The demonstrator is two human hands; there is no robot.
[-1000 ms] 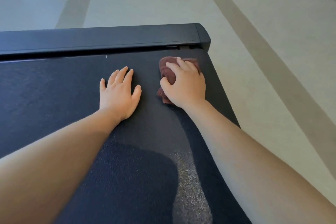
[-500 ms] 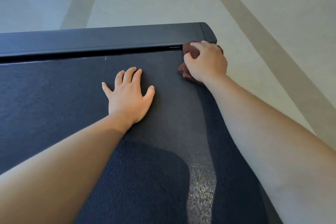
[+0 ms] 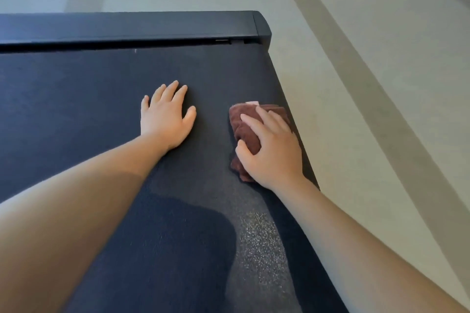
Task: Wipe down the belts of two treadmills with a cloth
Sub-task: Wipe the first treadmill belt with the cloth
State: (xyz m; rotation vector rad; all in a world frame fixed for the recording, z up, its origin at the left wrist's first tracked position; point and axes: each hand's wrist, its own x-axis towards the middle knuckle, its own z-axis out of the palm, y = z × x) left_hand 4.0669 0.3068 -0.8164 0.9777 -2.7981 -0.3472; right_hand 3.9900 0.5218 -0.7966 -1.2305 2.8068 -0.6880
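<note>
Belt (image 3: 101,109) of one treadmill fills the view, and the wiping looks under way rather than finished. A brown cloth (image 3: 244,119) lies bunched on it at 3 o'clock from the left hand (image 3: 165,119), close to the belt's right edge and short of the black end cover (image 3: 127,28) at 12 o'clock. The right hand (image 3: 272,152) grips the cloth, thumb and fingers curled over it. The left hand lies flat, fingers straight, braced on the belt. No wipe marks show which parts are clean, so how much of this belt remains is unclear. A second treadmill is not in view; its belt probably remains to be done
</note>
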